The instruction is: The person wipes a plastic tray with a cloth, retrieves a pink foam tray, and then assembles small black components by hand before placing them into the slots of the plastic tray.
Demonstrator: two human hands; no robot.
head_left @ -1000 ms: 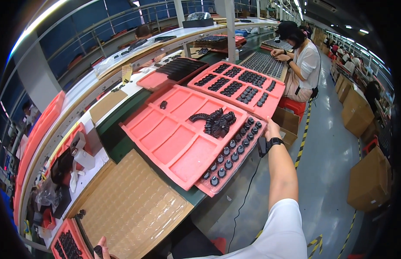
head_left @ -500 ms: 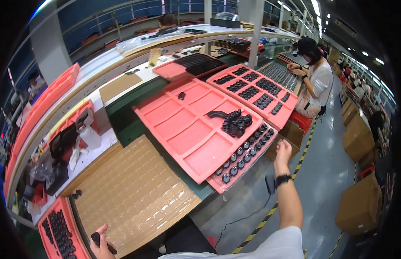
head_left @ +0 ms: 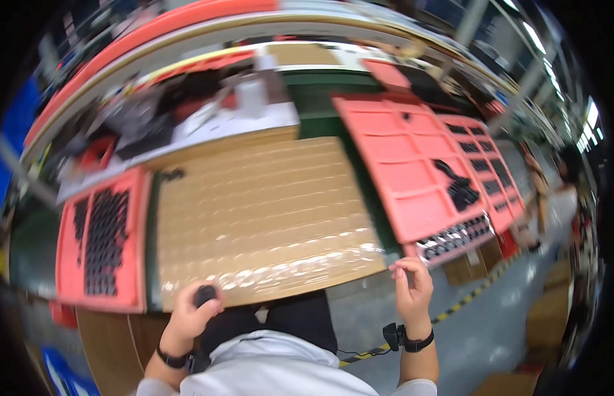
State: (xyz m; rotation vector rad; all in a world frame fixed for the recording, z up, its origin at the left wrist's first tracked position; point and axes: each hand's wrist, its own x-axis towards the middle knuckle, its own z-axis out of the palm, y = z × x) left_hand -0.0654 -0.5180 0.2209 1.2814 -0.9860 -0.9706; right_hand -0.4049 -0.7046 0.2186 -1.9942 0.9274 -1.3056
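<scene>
"How does the worker hold the black cylinder (head_left: 204,296)?"

"At lower left of center, the left hand (head_left: 195,307) is closed around it, its round dark end facing up, a wrap that probably keeps so smooth a piece from slipping. The right hand (head_left: 413,284), lower right of center, has its fingers bent just beside the corner of a shallow tray (head_left: 467,250); blur makes it impossible to tell whether anything small is pinched there."

"And the board (head_left: 261,218) at center?"

"Brown, under shiny clear plastic marked with rows of pocket-like shapes, it lies between the hands, presumably so that either can reach it. A few dark bits (head_left: 173,175) sit by its upper left corner."

"What fills the containers around it?"

"At left, a pink tray (head_left: 136,280) carries black pieces laid in close columns, perhaps so they are easy to count. Right of center, a divided pink tray (head_left: 406,178) is mostly bare, with a dark heap (head_left: 462,195) on its right side and a single dark piece (head_left: 407,117) near its top. The shallow tray along its lower edge holds round-topped pieces (head_left: 455,237) in rows. Farther right, another pink tray (head_left: 502,221) shows dark parts grouped by compartment, likely to keep them apart."
</scene>
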